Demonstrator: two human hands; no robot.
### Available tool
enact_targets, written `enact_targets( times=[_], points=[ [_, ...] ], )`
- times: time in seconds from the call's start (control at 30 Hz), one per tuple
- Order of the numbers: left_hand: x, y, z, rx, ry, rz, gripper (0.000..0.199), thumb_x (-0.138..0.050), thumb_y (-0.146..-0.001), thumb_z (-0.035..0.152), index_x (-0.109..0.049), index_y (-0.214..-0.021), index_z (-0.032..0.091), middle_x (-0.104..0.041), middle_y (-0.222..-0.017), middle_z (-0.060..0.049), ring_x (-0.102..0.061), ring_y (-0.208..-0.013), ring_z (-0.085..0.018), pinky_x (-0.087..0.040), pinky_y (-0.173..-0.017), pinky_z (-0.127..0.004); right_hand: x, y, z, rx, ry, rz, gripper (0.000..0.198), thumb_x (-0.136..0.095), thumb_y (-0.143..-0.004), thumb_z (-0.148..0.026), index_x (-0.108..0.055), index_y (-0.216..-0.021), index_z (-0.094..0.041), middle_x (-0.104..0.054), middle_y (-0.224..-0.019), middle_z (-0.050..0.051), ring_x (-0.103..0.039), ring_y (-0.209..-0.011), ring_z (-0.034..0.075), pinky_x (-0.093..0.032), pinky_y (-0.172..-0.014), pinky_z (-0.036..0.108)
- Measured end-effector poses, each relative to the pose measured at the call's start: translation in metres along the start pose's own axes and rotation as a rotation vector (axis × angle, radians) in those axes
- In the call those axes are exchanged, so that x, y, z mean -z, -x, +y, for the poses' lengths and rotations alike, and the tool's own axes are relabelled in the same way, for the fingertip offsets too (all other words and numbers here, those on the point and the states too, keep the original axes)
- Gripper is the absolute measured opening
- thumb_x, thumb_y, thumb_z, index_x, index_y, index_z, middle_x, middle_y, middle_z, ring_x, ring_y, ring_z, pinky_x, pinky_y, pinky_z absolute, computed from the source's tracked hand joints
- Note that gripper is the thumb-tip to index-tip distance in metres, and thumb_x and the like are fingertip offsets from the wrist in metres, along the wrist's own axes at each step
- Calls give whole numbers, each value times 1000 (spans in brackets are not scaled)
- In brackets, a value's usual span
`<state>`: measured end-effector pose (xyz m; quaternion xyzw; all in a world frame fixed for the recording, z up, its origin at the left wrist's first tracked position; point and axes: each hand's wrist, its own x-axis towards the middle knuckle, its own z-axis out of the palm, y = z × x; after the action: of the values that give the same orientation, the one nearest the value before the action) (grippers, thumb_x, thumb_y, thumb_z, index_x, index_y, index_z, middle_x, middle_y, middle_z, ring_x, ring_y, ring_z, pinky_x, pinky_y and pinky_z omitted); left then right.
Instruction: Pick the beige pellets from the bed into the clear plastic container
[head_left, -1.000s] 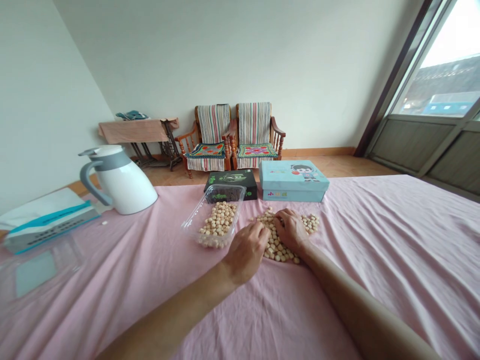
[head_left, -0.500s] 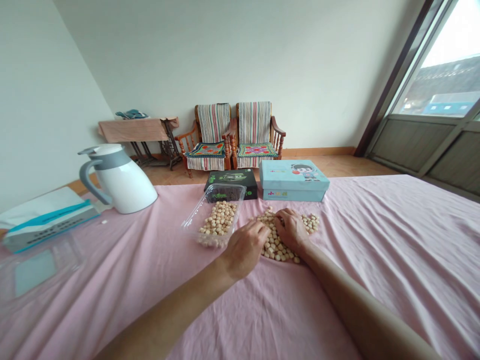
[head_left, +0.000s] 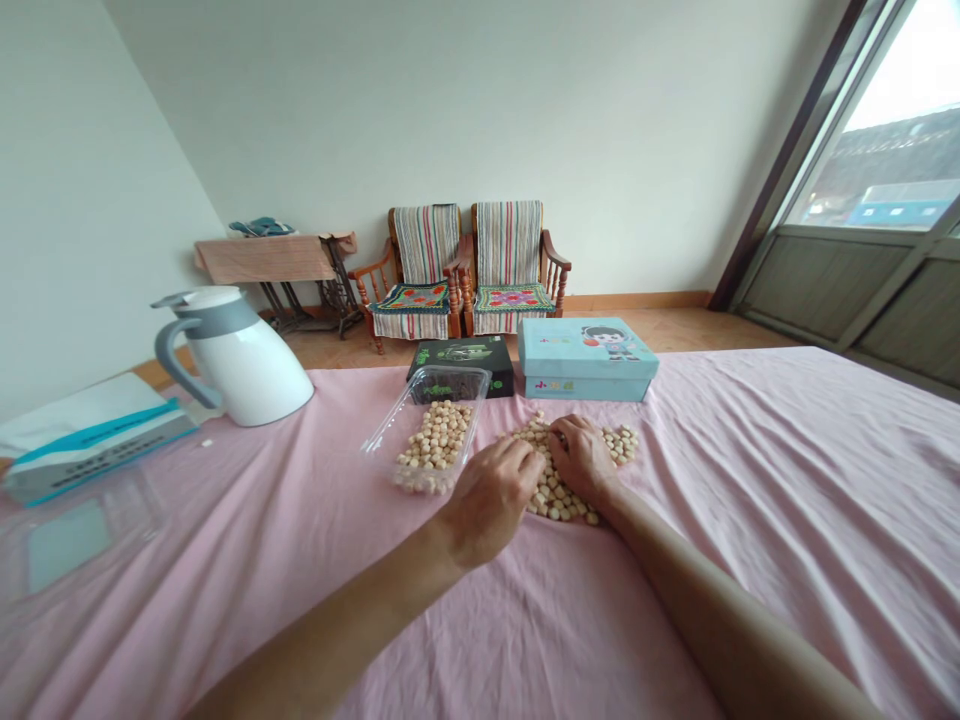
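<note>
A spread pile of pale, round seeds (head_left: 556, 497), which look like lotus seeds, lies on the pink cloth. My left hand (head_left: 495, 497) is at the pile's left side, fingers bent and closed, their tips hidden behind the knuckles. Over the middle of the pile rests my right hand (head_left: 583, 458), its fingers curled down among the seeds; what they grip cannot be seen. Left of my hands, a clear plastic tray (head_left: 373, 440) holds many of the same seeds.
Behind the pile stand a light blue box (head_left: 589, 385) and a black box (head_left: 501, 378). A white and grey jug (head_left: 259, 375), a tissue pack (head_left: 105, 445) and a clear plastic lid (head_left: 71, 545) are at the left. Two wooden armchairs (head_left: 508, 245) stand beyond the table.
My left hand has shifted slightly right, closer to my right hand and over the pile's left edge. My right hand stays nearly in place.
</note>
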<state>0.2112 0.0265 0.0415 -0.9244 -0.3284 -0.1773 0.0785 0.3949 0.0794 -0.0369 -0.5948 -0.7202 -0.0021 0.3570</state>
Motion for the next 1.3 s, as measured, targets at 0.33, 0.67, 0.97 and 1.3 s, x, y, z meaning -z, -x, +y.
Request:
enact_targets(
  times=[0.33,0.67,0.97,1.3],
  points=[
    [28,-2,-41,228,-226,298,15,-46,-86,12,-58,-96,15,-60,-96,-8,-53,-93,-22,-44,-83,-37,2,-1,-1,-6,3,-9,17,-46,-84,-19,-63,-81,-18,-63,-87,8,-55,-87,19,-38,-80,29],
    [-7,0,-2,-7,47,-171,18,-40,-86,5,-52,-83,17,-57,-90,-5,-56,-86,-16,-48,-77,-29,-1,-1,1,3,8,0,18,-45,-85,-21,-62,-79,-18,-62,-85,8,-55,-85,19,-38,-80,30],
    [-33,6,-8,120,56,-226,20,-40,-82,1,-52,-84,17,-59,-91,-6,-56,-90,-19,-49,-79,-32,1,-1,-1,-4,0,-11,18,-45,-85,-21,-62,-79,-18,-62,-86,8,-55,-86,19,-38,-79,29],
    [40,-1,-25,174,-162,160,12,-45,-86,10,-55,-91,16,-58,-92,-7,-54,-91,-21,-45,-81,-36,2,0,-2,-13,-6,-19,19,-44,-86,-21,-62,-79,-17,-63,-88,9,-55,-87,19,-39,-81,30]
  ],
)
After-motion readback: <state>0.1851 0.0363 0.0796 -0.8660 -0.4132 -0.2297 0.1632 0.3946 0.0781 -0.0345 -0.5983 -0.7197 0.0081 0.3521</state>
